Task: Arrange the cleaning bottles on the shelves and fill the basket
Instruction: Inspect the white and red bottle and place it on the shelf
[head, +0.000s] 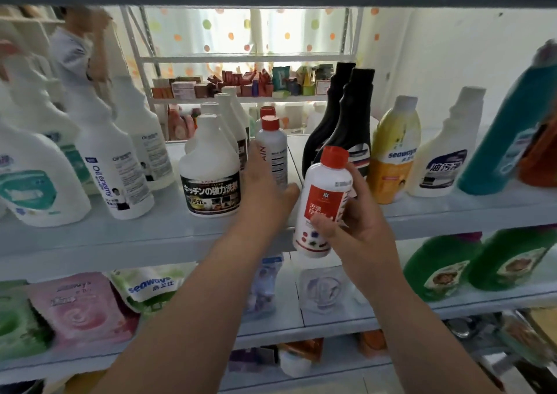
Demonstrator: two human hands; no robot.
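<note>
Shelves of cleaning bottles, seen from head height. The right grip (355,221) is clenched around a white red-capped bottle (324,200), held nearly upright, cap up, just in front of the middle shelf (150,228) edge. Two matching bottles (272,149) stand just behind, to its left, where the left grip (265,188) rests against the front one; whether it grasps is unclear. The right grip is nearer the gap beside the black bottles (349,128)
</note>
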